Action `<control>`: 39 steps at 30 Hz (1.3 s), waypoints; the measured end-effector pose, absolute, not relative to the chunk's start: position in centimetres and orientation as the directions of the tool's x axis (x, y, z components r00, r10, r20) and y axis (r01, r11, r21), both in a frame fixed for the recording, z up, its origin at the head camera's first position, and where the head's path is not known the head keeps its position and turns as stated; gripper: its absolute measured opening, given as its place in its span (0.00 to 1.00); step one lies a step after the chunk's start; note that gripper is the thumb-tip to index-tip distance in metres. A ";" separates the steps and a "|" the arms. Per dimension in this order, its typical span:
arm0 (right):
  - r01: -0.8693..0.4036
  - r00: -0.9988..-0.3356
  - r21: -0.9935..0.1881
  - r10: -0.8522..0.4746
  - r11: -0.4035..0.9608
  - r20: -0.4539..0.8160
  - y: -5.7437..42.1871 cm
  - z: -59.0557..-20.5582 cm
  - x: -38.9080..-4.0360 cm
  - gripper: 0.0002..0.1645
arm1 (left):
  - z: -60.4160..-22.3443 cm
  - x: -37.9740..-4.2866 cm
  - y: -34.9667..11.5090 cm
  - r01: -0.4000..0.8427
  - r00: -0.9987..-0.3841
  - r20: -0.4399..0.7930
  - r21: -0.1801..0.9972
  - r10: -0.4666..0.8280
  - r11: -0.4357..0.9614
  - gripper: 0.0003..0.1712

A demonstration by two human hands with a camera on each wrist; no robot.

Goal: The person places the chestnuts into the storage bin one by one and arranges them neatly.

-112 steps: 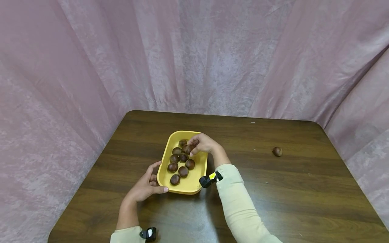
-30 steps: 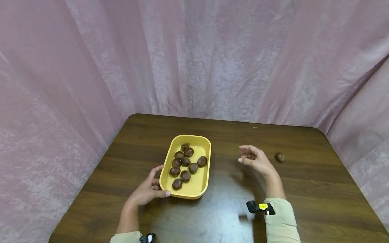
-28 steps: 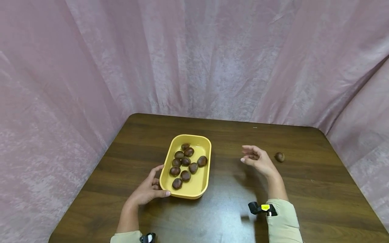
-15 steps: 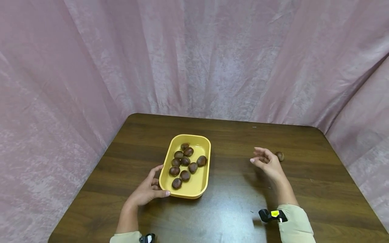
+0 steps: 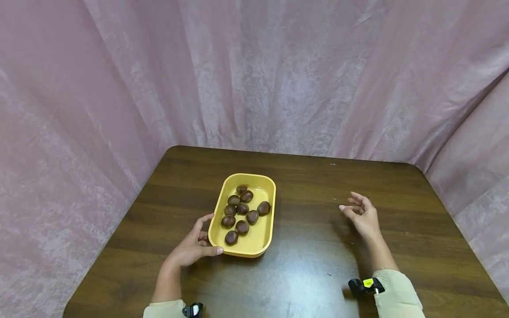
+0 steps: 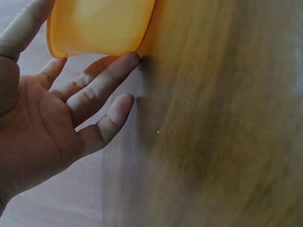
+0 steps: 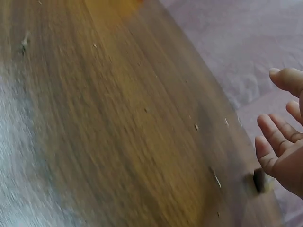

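My left hand holds the near left corner of a yellow tray, its thumb at the near rim and its fingers along the outer wall. In the left wrist view, the fingers of that hand lie against the tray's side. Several brown chestnuts lie loose in the tray. Over the right part of the table, my right hand has thumb and fingers apart, with nothing between them. A dark, blurred chestnut shows on the table beside the right hand in the right wrist view; in the head view the hand hides it.
The brown wooden table has rounded far corners and small light flecks of debris. Pink velvet curtain hangs behind it and at both sides.
My right hand has left the tray, where a chestnut now lies at the right side, and moved right until it covers the lone chestnut. My left hand keeps its place at the tray.
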State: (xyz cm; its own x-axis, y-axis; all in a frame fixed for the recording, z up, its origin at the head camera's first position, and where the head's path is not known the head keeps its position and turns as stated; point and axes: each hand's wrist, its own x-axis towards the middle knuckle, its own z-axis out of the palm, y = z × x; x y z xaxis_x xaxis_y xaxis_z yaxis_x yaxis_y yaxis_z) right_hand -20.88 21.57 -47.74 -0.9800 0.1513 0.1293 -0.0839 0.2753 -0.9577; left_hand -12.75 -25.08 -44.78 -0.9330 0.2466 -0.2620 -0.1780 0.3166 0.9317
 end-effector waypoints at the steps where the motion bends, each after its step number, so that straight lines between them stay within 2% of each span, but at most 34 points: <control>1: -0.077 -0.976 -0.960 0.174 0.271 0.128 21.8 -47.8 -20.9 0.36 | -44.7 -12.9 -25.1 -0.175 -0.933 -0.260 0.932 0.250 0.318 0.56; 9: -0.029 -0.954 -0.961 0.281 0.274 0.109 23.3 -48.2 -20.8 0.36 | -44.9 -12.8 -25.1 -0.186 -0.929 -0.267 0.935 0.255 0.301 0.57; 14: 0.001 -0.912 -0.953 0.390 0.304 0.123 24.4 -48.7 -21.1 0.34 | -44.9 -12.7 -25.2 -0.156 -0.926 -0.239 0.947 0.292 0.281 0.56; 20: 0.050 -0.873 -0.947 0.474 0.318 0.113 25.8 -49.5 -21.6 0.41 | -44.9 -12.6 -25.3 -0.147 -0.927 -0.226 0.953 0.298 0.265 0.56; 25: 0.098 -0.896 -0.932 0.438 0.349 0.070 26.9 -50.0 -21.9 0.50 | -44.9 -12.7 -25.2 -0.155 -0.929 -0.232 0.951 0.289 0.267 0.56; 30: 0.156 -0.918 -0.900 0.396 0.408 0.021 27.8 -50.2 -22.6 0.55 | -44.8 -12.7 -25.2 -0.158 -0.929 -0.239 0.947 0.282 0.281 0.56; 34: 0.170 -0.934 -0.856 0.356 0.489 0.018 28.2 -50.2 -23.3 0.52 | -44.7 -12.7 -25.3 -0.159 -0.928 -0.243 0.945 0.284 0.287 0.55; 39: 0.152 -0.959 -0.790 0.283 0.594 0.028 28.3 -50.2 -23.7 0.44 | -44.9 -12.7 -25.2 -0.163 -0.930 -0.246 0.941 0.272 0.295 0.55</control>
